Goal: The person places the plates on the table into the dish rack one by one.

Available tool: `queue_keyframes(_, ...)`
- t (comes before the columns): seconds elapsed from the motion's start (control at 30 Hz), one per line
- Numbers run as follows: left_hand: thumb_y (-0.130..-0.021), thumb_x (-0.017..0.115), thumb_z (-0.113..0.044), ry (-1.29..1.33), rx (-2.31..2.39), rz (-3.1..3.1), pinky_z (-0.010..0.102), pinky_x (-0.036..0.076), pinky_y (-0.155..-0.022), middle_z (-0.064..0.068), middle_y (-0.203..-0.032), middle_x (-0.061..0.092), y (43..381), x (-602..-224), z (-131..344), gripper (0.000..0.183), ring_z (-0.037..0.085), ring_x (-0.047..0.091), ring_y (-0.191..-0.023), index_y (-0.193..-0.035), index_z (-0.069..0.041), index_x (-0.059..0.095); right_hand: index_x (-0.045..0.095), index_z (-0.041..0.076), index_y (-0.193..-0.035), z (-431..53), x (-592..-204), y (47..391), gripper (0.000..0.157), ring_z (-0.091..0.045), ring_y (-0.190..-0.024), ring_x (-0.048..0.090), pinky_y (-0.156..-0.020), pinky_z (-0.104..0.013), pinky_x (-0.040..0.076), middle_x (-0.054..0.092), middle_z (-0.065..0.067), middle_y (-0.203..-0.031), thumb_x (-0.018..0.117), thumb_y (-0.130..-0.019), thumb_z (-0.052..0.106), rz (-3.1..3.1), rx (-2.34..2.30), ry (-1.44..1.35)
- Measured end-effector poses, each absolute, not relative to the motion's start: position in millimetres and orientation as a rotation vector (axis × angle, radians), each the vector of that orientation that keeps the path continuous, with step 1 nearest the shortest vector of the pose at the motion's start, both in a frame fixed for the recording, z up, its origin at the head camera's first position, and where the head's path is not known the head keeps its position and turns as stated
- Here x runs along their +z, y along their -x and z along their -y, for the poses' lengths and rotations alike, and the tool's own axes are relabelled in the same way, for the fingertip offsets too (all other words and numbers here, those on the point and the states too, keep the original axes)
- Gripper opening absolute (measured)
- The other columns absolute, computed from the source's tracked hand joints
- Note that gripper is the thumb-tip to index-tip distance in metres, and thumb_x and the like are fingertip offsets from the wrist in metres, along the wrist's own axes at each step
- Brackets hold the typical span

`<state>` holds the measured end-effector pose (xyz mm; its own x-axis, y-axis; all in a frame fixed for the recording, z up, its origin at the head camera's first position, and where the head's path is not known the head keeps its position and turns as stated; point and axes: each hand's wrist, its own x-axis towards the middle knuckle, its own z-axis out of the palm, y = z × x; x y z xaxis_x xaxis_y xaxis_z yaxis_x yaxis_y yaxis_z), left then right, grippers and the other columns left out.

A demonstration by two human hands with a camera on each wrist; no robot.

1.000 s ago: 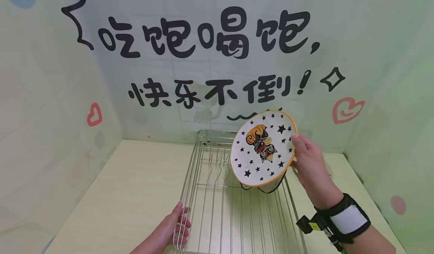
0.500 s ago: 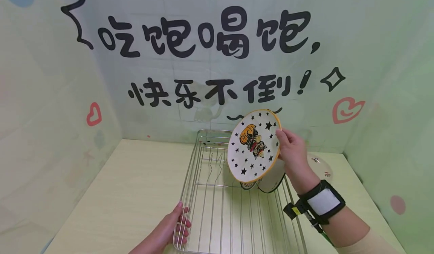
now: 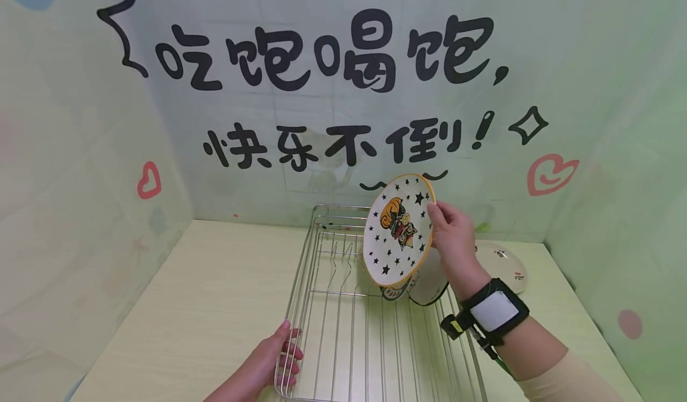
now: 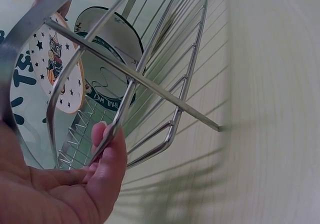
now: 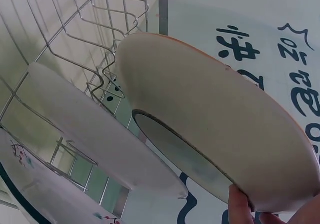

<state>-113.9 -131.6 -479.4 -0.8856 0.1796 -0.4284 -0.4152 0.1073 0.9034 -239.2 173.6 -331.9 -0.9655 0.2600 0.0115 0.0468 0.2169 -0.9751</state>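
My right hand (image 3: 456, 241) pinches the right edge of a white plate (image 3: 399, 229) with a yellow rim, black stars and a cartoon animal. The plate is tilted steeply above the rear right part of a wire dish rack (image 3: 351, 342); its plain underside (image 5: 215, 114) shows in the right wrist view. Behind it, dark-rimmed dishes stand on edge in the rack: a white one (image 3: 431, 283) and one with lettering (image 3: 394, 293), partly hidden. At the rack's front left, my left hand (image 3: 271, 354) grips the side wires, fingers curled round them in the left wrist view.
A pale plate (image 3: 507, 265) with small prints lies on the table (image 3: 188, 294) right of the rack, partly behind my right forearm. Wire dividers (image 3: 340, 265) rise in the rack's rear left. A printed backdrop (image 3: 333, 104) closes off the table's back.
My right hand and the starred plate have moved left, and the plate has turned more edge-on. More of the dishes behind it and the table plate shows. My left hand has stayed put.
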Motion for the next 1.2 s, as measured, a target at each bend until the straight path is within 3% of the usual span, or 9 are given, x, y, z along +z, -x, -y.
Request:
queue_keyframes(0.13,-0.093,0.029,-0.067,0.23,1.835,-1.964,0.032,0.054,-0.056,0.009,-0.086,0.056,113.4,-479.2,131.7,0.089,0.017,0.055,-0.065,-0.136,0.011,0.034,0.055,0.011,-0.133,-173.2,-334.3,240.6,0.043,-0.003,-0.063,0.046,-0.059,-0.017,0.05,0.057,-0.009,-0.117,0.051,-0.097,0.035,2.342,1.739,0.269)
queue_keyframes(0.37,-0.094,0.029,-0.064,0.235,1.829,-1.966,0.032,0.055,-0.056,0.008,-0.085,0.056,114.2,-478.1,131.7,0.086,0.016,0.055,-0.064,-0.136,0.011,0.034,0.056,0.011,-0.132,-174.2,-338.3,244.1,0.044,-0.005,-0.071,0.049,-0.063,-0.017,0.052,0.059,-0.01,-0.118,0.049,-0.098,0.037,2.374,1.652,0.238)
queue_keyframes(0.67,-0.092,0.03,-0.068,0.207,1.807,-1.981,0.034,0.055,-0.057,0.011,-0.089,0.057,115.0,-476.9,134.0,0.092,0.018,0.056,-0.067,-0.137,0.012,0.033,0.056,0.013,-0.131,-173.4,-342.8,249.7,0.043,-0.006,-0.066,0.048,-0.061,-0.018,0.051,0.056,-0.005,-0.1,0.05,-0.097,0.038,2.391,1.65,0.238)
queue_keyframes(0.97,-0.096,0.026,-0.063,0.215,1.815,-1.986,0.035,0.055,-0.057,0.011,-0.089,0.057,115.7,-481.1,133.4,0.085,0.018,0.056,-0.066,-0.137,0.011,0.033,0.059,0.011,-0.127,-171.2,-349.7,251.7,0.041,-0.011,-0.067,0.049,-0.063,-0.024,0.055,0.052,-0.005,-0.086,0.049,-0.097,0.037,2.395,1.651,0.2)
queue_keyframes(1.2,-0.095,0.028,-0.064,0.21,1.825,-1.979,0.033,0.054,-0.056,0.01,-0.088,0.057,114.9,-483.3,133.3,0.086,0.017,0.056,-0.066,-0.137,0.011,0.034,0.057,0.012,-0.13,-166.7,-348.9,255.4,0.043,-0.015,-0.08,0.052,-0.066,-0.026,0.057,0.057,-0.008,-0.1,0.049,-0.097,0.037,2.438,1.684,0.233)
